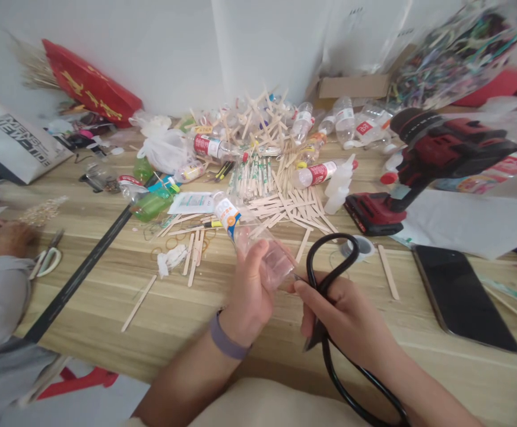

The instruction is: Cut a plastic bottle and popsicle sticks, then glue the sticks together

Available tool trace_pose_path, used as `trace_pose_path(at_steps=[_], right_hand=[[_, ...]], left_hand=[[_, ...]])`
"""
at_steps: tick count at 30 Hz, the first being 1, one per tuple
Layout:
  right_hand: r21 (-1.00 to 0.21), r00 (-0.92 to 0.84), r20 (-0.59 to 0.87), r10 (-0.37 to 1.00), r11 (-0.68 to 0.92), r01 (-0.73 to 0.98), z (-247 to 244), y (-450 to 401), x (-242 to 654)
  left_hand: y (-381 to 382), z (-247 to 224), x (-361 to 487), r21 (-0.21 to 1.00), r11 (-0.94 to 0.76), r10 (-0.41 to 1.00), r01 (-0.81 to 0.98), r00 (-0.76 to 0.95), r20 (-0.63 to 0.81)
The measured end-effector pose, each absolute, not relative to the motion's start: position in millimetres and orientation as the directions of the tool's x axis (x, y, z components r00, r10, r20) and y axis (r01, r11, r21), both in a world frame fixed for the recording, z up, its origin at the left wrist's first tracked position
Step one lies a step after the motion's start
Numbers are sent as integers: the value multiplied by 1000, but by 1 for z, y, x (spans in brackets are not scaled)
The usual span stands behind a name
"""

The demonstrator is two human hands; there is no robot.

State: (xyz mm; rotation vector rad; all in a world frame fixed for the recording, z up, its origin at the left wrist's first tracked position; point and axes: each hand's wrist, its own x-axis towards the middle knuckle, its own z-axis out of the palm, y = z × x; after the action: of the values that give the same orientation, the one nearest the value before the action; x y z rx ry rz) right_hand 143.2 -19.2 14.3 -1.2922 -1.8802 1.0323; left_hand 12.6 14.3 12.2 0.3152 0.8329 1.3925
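A clear plastic bottle lies slanted in my left hand, whose fingers wrap round its lower part. Its orange, white and blue label faces up, with the base toward my right side. My right hand is closed round the middle of large black-handled scissors. One loop of the scissors points up and the other hangs toward me. A metal point between my right fingers meets the bottle near its base. Whether it has gone through the plastic, I cannot tell.
Wooden craft sticks and several plastic bottles are heaped beyond my hands. To the right are a red-and-black cordless drill, a tape roll and a phone. Another person's hands are at the left, near white-handled scissors.
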Motion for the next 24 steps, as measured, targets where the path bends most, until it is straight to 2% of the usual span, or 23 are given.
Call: trace_pose_path(at_steps=[2, 4, 5, 6, 7, 10, 12, 14, 18, 20, 24], right_hand=[[-794, -310, 187, 932, 330, 510, 10, -16, 145], [-566, -313, 436, 844, 528, 633, 4, -12, 147], [-437, -344, 525, 779, 593, 676, 2, -11, 148], [-367, -372, 559, 741, 624, 690, 0, -10, 149], [-375, -387, 542, 746, 627, 682, 1, -9, 148], [-612, -389, 359, 848, 529, 588, 7, -7, 145], [-707, -412, 264, 872, 465, 533, 11, -7, 143], [-698, -407, 262, 875, 463, 546, 9, -5, 142], [-583, -381, 362, 851, 525, 620, -2, -1, 148], [-584, -391, 355, 849, 528, 617, -4, 0, 149], [-657, -414, 270, 869, 481, 581, 0, 0, 143]], left_hand=[[16, 10, 13, 641, 205, 938, -739, -38, -344], [16, 7, 13, 631, 218, 932, -744, -33, -361], [17, 6, 13, 625, 226, 930, -747, -27, -368], [17, 5, 13, 621, 229, 928, -750, -23, -371], [17, 4, 13, 620, 227, 928, -751, -26, -371], [17, 2, 11, 637, 217, 930, -740, -41, -364], [18, 1, 10, 652, 231, 935, -722, -20, -354], [19, -1, 9, 662, 230, 939, -713, -15, -342], [20, -5, 8, 652, 225, 936, -724, -24, -350], [20, -7, 8, 652, 221, 939, -725, -21, -342], [20, -7, 8, 684, 164, 957, -711, -53, -284]])
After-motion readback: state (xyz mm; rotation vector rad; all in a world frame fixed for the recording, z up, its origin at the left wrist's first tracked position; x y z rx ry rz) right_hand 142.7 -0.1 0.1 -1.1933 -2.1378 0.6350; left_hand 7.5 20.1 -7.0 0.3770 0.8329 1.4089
